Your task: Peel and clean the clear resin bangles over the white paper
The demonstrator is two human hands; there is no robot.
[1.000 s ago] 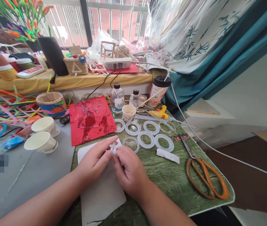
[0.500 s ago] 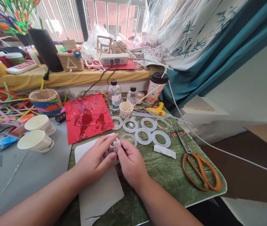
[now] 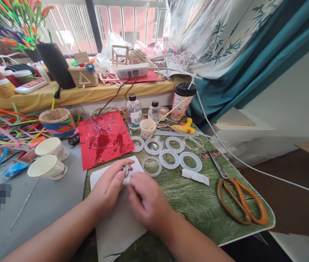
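Observation:
My left hand [image 3: 108,188] and my right hand [image 3: 147,201] meet over a white sheet [image 3: 117,225] on the green mat [image 3: 198,200]. Both pinch a small clear round piece [image 3: 127,170] between their fingertips, held upright just above the sheet. The right hand is slightly smeared by motion. Several white rings [image 3: 171,159] lie flat on the mat just beyond the hands.
Orange-handled scissors [image 3: 239,202] lie at the mat's right. A red sheet [image 3: 104,138], small bottles [image 3: 133,112], a paper cup with a stick [image 3: 147,129], a yellow glue gun [image 3: 183,128] and a lidded cup [image 3: 181,100] stand behind. Two white cups [image 3: 48,160] and coloured pipe cleaners [image 3: 1,123] lie left.
The hands shifted slightly left and nearer to me while turning the clear piece. The right hand's fingers have moved down from the piece's side to beneath it.

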